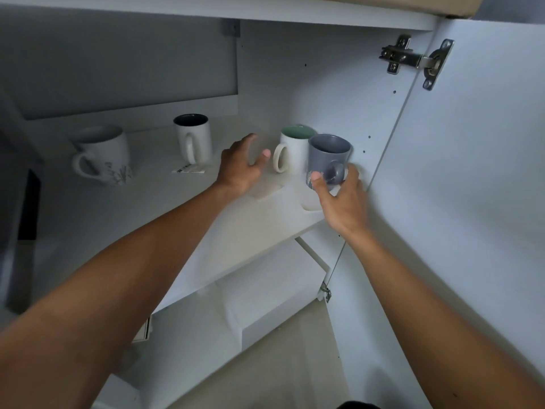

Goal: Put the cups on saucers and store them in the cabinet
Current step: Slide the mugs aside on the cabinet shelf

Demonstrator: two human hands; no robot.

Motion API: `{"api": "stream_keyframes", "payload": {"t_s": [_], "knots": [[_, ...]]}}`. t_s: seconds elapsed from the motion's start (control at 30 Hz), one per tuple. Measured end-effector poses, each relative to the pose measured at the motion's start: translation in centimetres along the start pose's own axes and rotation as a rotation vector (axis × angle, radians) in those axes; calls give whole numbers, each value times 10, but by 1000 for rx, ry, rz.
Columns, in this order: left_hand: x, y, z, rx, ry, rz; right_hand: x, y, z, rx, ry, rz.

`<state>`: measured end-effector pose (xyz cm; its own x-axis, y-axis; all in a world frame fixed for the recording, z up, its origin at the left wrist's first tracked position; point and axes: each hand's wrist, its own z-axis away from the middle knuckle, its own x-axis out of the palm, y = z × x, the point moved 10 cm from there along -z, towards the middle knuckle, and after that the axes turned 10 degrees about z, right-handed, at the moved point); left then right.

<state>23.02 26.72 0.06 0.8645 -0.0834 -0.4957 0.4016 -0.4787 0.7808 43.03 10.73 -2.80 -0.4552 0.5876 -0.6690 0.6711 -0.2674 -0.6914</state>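
Grey glazed ceramic cup (328, 156) sits on a white round saucer (312, 205) at the right end of the white cabinet shelf (253, 231), close to the side wall. Right hand (343, 202) closed around the saucer's near rim, thumb up against the cup wall just below the handle. Left hand (240, 169) spread, fingers apart, hovering over the shelf and holding nothing; a second pale saucer edge (269, 191) shows under its wrist.

White cup with green interior (295, 149) stands just behind the grey one, touching or nearly so; cannot tell which. Further left: white cup with dark interior (194, 138) and white cup with floral print (103, 154).

Handling estimate: glazed stoneware is stiff, moderately heavy, slippery and chips on knocks. The cup is loose on its saucer, so move the saucer level, thumb steadying the cup.
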Motion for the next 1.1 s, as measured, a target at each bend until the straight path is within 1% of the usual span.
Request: {"api": "stream_keyframes", "payload": {"t_s": [0.13, 0.27, 0.37, 0.43, 0.6, 0.8, 0.9, 1.0, 1.1], "knots": [[-25, 8, 19, 87, 25, -174, -7, -12, 14, -34, -43, 153], [-47, 1, 43, 58, 49, -266, -18, -35, 30, -95, 12, 310], [-69, -7, 62, 33, 91, -294, -24, -67, 41, -214, 91, 321], [-84, -14, 72, 18, 111, -327, -18, -91, 46, -305, 105, 300], [-122, -35, 90, -26, 185, -384, 18, -134, 47, -422, 0, 308], [-167, -59, 108, -111, 330, -388, 64, -157, 36, -489, -137, 301], [-189, -68, 114, -172, 450, -370, 90, -160, 28, -486, -221, 282], [-209, -69, 121, -186, 648, -348, 116, -160, 18, -460, -297, 235], [-230, -74, 123, -222, 846, -323, 137, -164, 4, -433, -324, 153]]}}
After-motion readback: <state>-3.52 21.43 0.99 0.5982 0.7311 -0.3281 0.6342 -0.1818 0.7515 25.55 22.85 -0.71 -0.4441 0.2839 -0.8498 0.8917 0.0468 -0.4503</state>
